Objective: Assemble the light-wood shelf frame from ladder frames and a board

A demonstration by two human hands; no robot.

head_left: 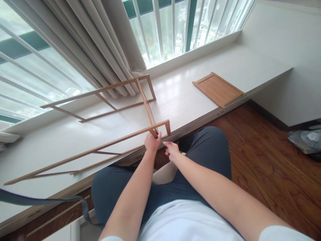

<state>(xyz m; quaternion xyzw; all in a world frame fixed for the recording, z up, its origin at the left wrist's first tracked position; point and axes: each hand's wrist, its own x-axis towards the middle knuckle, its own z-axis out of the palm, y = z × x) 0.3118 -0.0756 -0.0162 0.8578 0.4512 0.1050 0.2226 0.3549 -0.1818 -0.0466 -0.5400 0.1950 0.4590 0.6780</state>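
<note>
A wooden frame (pixel 107 143) lies on its side on the white window ledge (pixel 175 110). Its two ladder-like side pieces are joined by a wooden crossbar (pixel 146 103). My left hand (pixel 152 142) is closed around the near end of that crossbar, where it meets the near side piece. Just right of it, my right hand (pixel 172 150) pinches a small thin item, too small to name, close to the joint. A slatless wooden panel (pixel 217 88) with raised end strips rests farther right on the ledge.
Grey curtains (pixel 100 43) hang behind the frame, before a barred window (pixel 173 30). A dark strap (pixel 50 201) crosses at lower left. Wooden floor (pixel 263 160) lies to the right, with a clear plastic bag (pixel 306 140) by the wall.
</note>
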